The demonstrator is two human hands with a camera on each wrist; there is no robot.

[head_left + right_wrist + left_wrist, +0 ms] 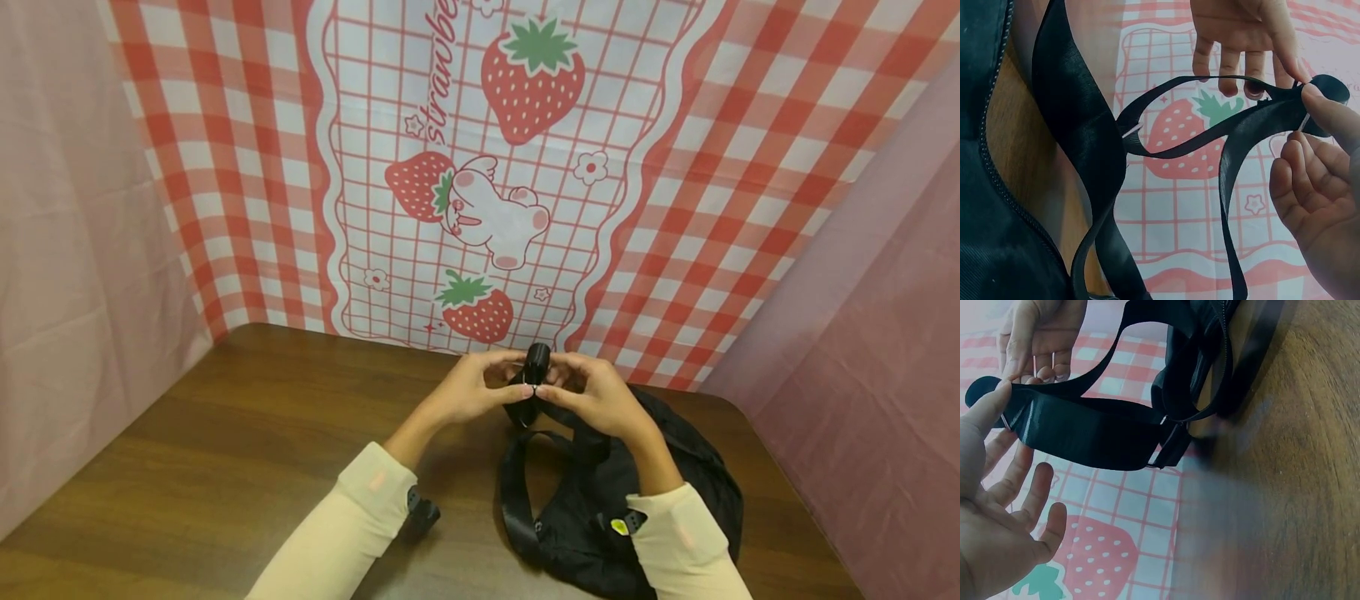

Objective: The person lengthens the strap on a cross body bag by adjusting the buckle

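A black bag (600, 517) lies on the table to the right, with its long webbing strap (1091, 434) raised off the tabletop. Both hands meet on that strap at a thin metal slider (1304, 122), where the webbing forms a loop (537, 363). My left hand (476, 390) pinches the strap from the left between thumb and fingers. From the right, my right hand (600, 396) pinches it at the same spot, thumb tips nearly touching. Another metal strap fitting (1155, 447) shows farther down the strap. Part of the slider is hidden behind the thumbs.
The brown wooden table (300, 433) ends at a hanging red-and-white checked cloth (262, 167) printed with strawberries. Pinkish curtains (67, 250) hang at both sides. A black wrist camera (423, 515) sits under the left sleeve.
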